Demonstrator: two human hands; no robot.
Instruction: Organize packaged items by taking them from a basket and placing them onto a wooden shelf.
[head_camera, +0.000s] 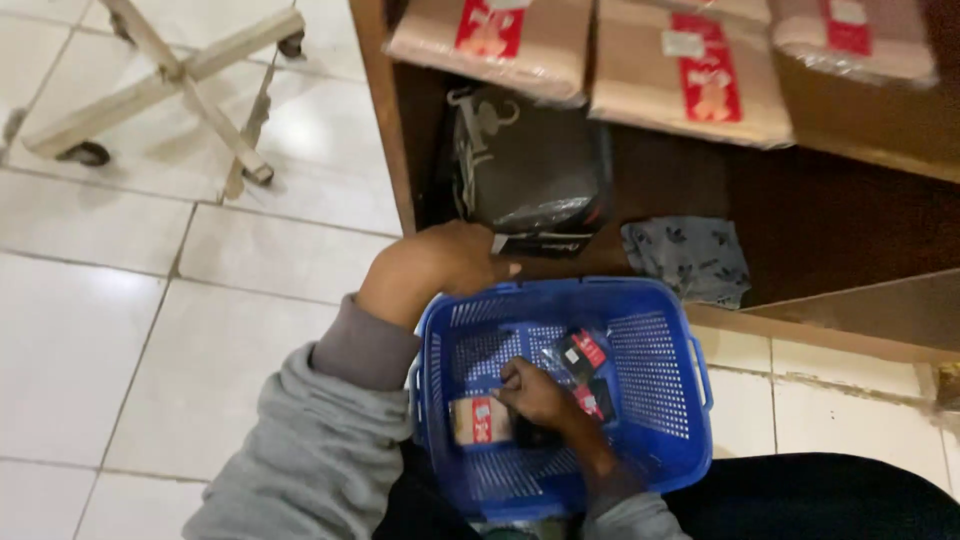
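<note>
Basket (655, 400), blue plastic with slotted walls, sits low in the middle of the view, in front of a wooden shelf (385, 130) and over the white tiled floor (90, 330). At far left on the floor stands a pale wooden wheeled base (180, 75). The left hand (440, 265) rests at the basket's back rim, fingers curled, touching a dark wrapped bundle (535, 170) on the lower shelf; whether it grips anything I cannot tell. The right hand (535, 392) is down inside the basket, fingers bent narrow on small packets (583, 352) with red labels; a tan packet (478, 420) lies just beside it. Right of the bundle lies a grey patterned cloth (690, 258). Above, tan packages (690, 75) with red labels lie on the upper shelf
</note>
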